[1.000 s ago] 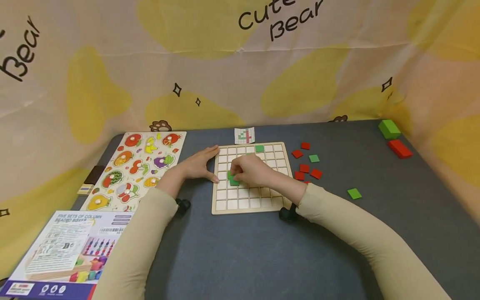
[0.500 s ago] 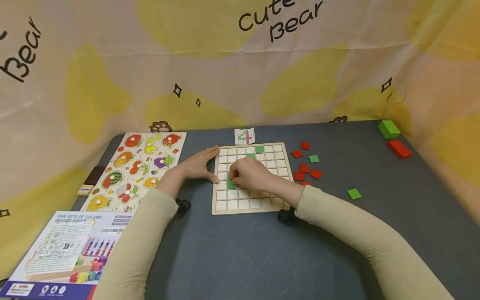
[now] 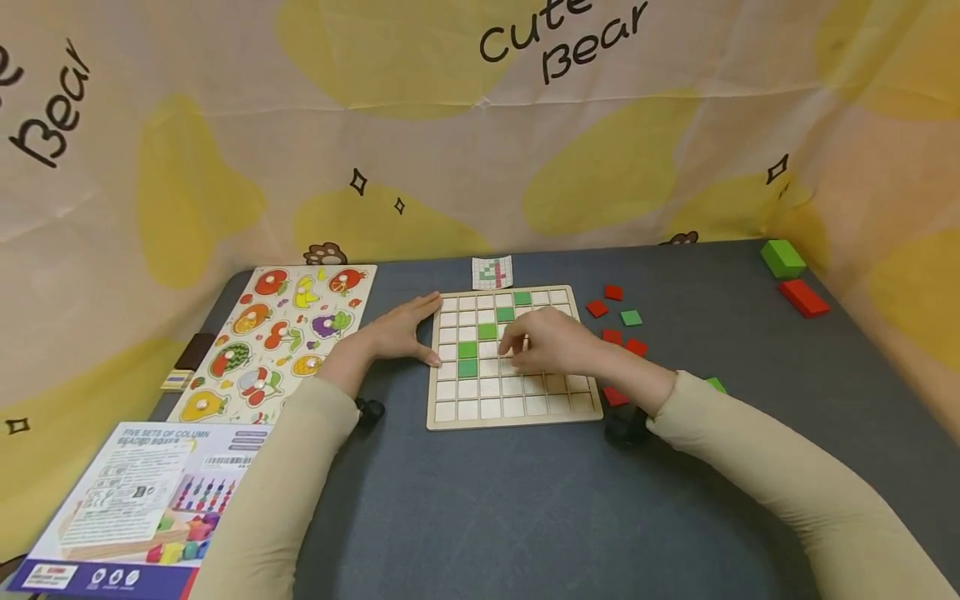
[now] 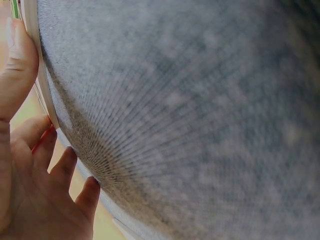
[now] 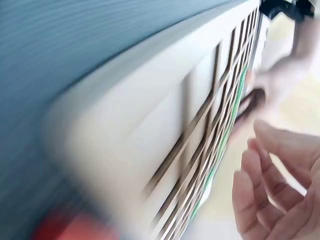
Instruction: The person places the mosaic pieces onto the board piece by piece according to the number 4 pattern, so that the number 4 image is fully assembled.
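Head view: see left hand [image 3: 396, 332] spread at the left edge of the board [image 3: 513, 407], right hand [image 3: 557, 342] loosely bent above, apparently empty; judge green tiles [image 3: 487, 332] set in it light, stiff; pinch by edges.

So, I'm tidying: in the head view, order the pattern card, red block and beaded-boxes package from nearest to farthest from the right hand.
1. Pattern card, beyond the grid board.
2. Red block, far right.
3. Beaded-boxes package, lower left.

card [image 3: 492, 272] behind grid board [image 3: 490, 389] | loose tiles [image 3: 632, 318] right | fruit puzzle [image 3: 257, 344] left
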Demonstrator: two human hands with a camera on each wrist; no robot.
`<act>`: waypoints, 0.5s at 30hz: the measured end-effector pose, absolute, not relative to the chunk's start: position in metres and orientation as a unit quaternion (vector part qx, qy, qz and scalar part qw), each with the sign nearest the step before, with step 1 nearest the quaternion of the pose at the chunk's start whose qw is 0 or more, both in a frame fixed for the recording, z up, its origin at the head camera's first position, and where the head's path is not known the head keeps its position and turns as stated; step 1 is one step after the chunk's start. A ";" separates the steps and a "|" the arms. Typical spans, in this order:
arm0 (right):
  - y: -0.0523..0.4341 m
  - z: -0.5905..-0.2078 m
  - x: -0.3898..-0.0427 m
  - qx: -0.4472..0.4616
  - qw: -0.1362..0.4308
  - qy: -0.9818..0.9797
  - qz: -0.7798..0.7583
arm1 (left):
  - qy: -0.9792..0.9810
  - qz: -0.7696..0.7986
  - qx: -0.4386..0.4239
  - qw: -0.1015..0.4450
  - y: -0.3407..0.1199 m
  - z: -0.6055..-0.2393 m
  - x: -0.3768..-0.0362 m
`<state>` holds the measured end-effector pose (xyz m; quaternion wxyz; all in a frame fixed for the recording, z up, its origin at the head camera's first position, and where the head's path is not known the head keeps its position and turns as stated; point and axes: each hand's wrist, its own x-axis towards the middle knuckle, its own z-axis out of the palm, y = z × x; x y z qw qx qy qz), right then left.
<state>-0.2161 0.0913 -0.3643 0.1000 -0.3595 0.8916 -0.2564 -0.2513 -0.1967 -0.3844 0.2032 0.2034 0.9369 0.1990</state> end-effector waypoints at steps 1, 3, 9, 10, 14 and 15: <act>0.104 -0.364 -0.216 -0.362 0.100 0.888 -0.266 | 0.936 0.200 0.204 0.204 -0.196 -0.385 -0.251; 0.131 -0.363 -0.214 -0.354 0.108 0.884 -0.284 | 0.935 0.202 0.205 0.205 -0.195 -0.385 -0.252; 0.217 -0.353 -0.206 -0.282 0.143 0.897 -0.309 | 0.936 0.199 0.205 0.206 -0.196 -0.384 -0.252; 0.230 -0.351 -0.205 -0.271 0.151 0.899 -0.310 | 0.937 0.198 0.204 0.205 -0.196 -0.384 -0.252; 0.273 -0.345 -0.202 -0.248 0.188 0.904 -0.294 | 0.937 0.199 0.203 0.202 -0.196 -0.383 -0.251; 0.281 -0.345 -0.202 -0.246 0.201 0.903 -0.290 | 0.937 0.201 0.202 0.202 -0.196 -0.383 -0.251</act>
